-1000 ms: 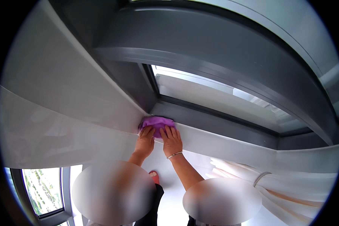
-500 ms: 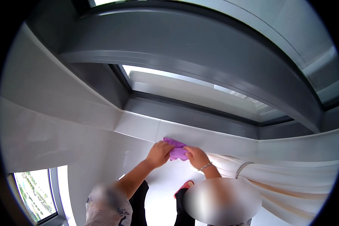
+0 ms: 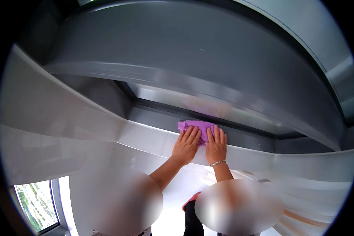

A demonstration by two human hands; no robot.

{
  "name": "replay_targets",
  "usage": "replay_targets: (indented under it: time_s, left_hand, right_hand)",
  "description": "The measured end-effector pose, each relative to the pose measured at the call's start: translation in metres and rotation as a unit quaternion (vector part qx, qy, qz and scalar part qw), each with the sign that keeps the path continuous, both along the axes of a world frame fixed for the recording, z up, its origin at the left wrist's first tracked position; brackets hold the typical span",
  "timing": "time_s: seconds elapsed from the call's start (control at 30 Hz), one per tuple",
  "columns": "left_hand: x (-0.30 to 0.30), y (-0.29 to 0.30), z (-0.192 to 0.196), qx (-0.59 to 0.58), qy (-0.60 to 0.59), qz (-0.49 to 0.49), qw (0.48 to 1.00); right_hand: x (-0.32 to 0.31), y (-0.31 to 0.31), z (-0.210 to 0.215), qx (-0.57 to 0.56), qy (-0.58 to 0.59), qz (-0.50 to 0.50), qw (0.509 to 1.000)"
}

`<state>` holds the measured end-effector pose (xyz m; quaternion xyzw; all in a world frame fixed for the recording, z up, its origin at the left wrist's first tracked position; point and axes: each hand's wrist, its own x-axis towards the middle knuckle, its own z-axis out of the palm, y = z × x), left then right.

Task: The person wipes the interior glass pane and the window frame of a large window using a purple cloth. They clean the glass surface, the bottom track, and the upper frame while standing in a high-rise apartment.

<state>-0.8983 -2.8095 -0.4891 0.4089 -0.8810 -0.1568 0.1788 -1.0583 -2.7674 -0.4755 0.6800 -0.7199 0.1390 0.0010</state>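
A purple cloth (image 3: 200, 126) lies bunched against the dark grey lower rail of the window frame (image 3: 155, 117). My left hand (image 3: 186, 147) presses on its left part with fingers stretched out and lying flat. Close beside it, my right hand (image 3: 216, 148) rests on the cloth's right end, fingers extended and flat. A bracelet (image 3: 218, 162) circles my right wrist. Between and under my fingers, part of the cloth is hidden. The window glass (image 3: 161, 95) behind the rail shows a faint purple reflection.
A wide grey frame bar (image 3: 192, 47) spans the view above my hands. Below the rail runs a white tiled ledge (image 3: 153, 137). A gathered cream curtain (image 3: 318, 208) hangs at the lower right. Another window (image 3: 35, 204) stands at the lower left.
Both hands have moved up and forward with the cloth, from above the floor onto the window rail. Their grip on the bunched cloth has loosened into flat, outstretched fingers.
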Motion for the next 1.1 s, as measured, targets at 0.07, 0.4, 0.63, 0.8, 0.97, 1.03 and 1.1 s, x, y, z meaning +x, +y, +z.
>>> replay_targets:
  time_s: [0.07, 0.4, 0.63, 0.8, 0.97, 1.03, 1.1]
  left_hand:
    - [0.020, -0.013, -0.003, 0.016, -0.016, -0.008, 1.000]
    - [0.168, -0.101, -0.005, 0.005, -0.022, 0.131, 0.991]
    - [0.190, -0.062, -0.019, 0.076, -0.004, 0.208, 0.975]
    - [0.208, -0.052, -0.027, 0.076, -0.080, 0.267, 0.957]
    - [0.213, -0.052, -0.019, 0.082, -0.045, 0.275, 0.957]
    - [0.219, -0.041, -0.015, 0.056, -0.014, 0.283, 0.957]
    - [0.231, -0.015, -0.017, 0.062, 0.017, 0.269, 0.961]
  right_hand:
    - [0.009, -0.005, -0.010, -0.012, -0.008, 0.005, 1.000]
    - [0.189, -0.112, -0.017, -0.048, -0.036, 0.062, 0.996]
    - [0.209, -0.095, -0.031, -0.035, -0.008, 0.139, 0.990]
    - [0.257, -0.091, -0.044, -0.003, -0.004, 0.113, 0.994]
    - [0.250, -0.105, -0.025, 0.027, -0.055, 0.147, 0.987]
    - [0.249, -0.092, -0.025, 0.085, -0.045, 0.182, 0.979]
    - [0.254, -0.070, -0.031, 0.135, -0.043, 0.206, 0.968]
